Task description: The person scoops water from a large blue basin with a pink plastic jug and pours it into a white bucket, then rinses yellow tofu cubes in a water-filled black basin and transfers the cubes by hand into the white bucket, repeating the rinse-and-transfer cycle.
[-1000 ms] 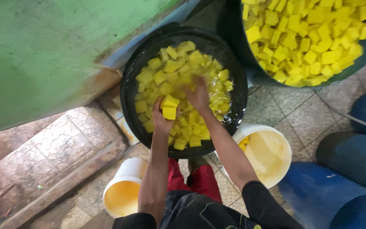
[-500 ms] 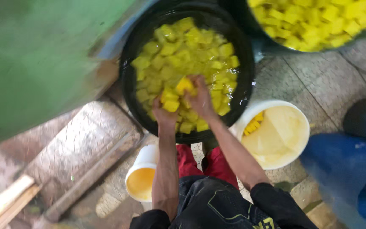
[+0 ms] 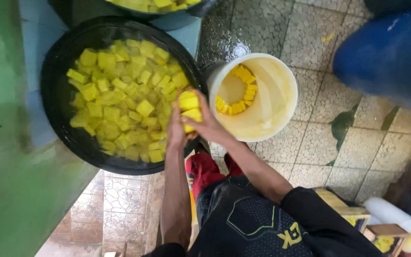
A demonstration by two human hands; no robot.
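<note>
Lifted clear of the black tub (image 3: 58,119), both hands now hover at its right rim beside the white bucket (image 3: 281,95). Left hand (image 3: 176,128) and right hand (image 3: 205,124) cup yellow cubes (image 3: 190,107) together (fingers curled closed around them).

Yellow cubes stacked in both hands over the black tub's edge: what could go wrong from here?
1. The stack of yellow cubes sits cupped between the left hand and right hand, not enclosed; a cube could slide off onto the wet tiled floor between the round black tub and the white plastic bucket.
2. The floor looks wet, so footing may be slippery.
</note>
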